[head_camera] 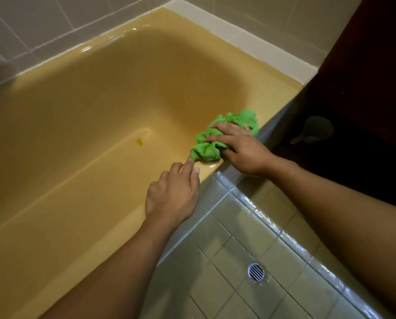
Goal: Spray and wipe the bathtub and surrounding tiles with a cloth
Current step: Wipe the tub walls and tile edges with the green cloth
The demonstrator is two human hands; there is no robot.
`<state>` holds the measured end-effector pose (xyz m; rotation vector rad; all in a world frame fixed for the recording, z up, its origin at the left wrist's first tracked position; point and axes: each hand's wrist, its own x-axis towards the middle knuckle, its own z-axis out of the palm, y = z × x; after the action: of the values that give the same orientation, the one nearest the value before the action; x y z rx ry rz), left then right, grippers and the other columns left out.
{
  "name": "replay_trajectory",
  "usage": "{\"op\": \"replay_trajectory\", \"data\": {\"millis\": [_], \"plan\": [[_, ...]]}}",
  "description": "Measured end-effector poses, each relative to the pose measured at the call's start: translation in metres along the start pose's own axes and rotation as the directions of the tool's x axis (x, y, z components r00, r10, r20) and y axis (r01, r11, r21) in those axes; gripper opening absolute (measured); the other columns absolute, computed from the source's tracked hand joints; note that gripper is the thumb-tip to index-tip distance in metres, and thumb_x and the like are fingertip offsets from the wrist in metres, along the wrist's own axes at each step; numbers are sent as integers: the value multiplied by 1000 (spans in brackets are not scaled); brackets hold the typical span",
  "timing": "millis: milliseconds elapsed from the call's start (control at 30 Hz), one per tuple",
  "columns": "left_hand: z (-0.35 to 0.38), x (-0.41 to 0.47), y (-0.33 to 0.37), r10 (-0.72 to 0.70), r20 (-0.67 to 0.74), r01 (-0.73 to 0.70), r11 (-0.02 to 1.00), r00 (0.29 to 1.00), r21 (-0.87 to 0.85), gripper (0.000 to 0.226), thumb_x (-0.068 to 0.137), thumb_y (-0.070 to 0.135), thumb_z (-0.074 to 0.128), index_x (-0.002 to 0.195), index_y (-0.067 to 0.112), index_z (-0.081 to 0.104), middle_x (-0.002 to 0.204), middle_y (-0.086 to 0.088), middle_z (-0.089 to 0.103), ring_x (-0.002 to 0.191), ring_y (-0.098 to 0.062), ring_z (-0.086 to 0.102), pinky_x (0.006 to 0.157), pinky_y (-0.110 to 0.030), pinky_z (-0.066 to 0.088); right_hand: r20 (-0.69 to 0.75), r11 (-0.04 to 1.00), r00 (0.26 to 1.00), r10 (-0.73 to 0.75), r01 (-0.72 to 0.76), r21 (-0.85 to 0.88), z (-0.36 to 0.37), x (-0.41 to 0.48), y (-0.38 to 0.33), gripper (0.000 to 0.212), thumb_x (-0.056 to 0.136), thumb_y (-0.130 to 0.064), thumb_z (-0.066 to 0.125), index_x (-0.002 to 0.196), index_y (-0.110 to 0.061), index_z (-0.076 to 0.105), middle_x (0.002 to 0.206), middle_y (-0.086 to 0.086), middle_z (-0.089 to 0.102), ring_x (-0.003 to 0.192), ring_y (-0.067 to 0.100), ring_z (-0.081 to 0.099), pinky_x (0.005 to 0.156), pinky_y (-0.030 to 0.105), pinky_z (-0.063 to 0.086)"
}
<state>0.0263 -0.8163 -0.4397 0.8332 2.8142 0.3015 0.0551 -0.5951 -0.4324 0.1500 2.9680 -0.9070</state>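
Note:
A yellow bathtub (82, 125) fills the left and middle of the head view. A bunched green cloth (224, 134) lies on the tub's near rim. My right hand (240, 148) lies on top of the cloth and presses it against the rim, fingers spread over it. My left hand (173, 194) rests on the rim just left of the cloth, its index finger stretched out and touching the cloth's lower corner. Pale wall tiles (43, 26) run behind the tub and along its far end.
A small yellow object (139, 142) sits on the tub floor. The wet tiled floor (250, 249) with a round drain grate (256, 272) lies to the right of the tub. A dark cabinet or door (365, 77) stands at the right, with a pale scoop-like object (316, 130) at its foot.

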Motion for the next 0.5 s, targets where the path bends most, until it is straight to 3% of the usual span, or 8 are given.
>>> {"op": "replay_trajectory", "data": {"millis": [333, 500], "plan": [[9, 60, 55, 194, 0, -193, 976, 981, 101, 61, 103, 66, 12, 159, 42, 3, 139, -5, 48, 109, -30, 59, 77, -43, 48, -69, 993, 991, 116, -117, -4, -50, 13, 71, 50, 100, -13, 54, 143, -37, 53, 166, -13, 21, 156, 16, 7, 122, 58, -2], [12, 80, 71, 269, 19, -269, 953, 963, 140, 65, 102, 67, 12, 159, 44, -10, 135, -9, 48, 106, -29, 59, 68, -40, 43, -117, 981, 974, 193, -192, 21, -73, 14, 108, 51, 100, -12, 55, 145, -37, 52, 168, -11, 16, 156, 20, 7, 126, 54, 8]]}}
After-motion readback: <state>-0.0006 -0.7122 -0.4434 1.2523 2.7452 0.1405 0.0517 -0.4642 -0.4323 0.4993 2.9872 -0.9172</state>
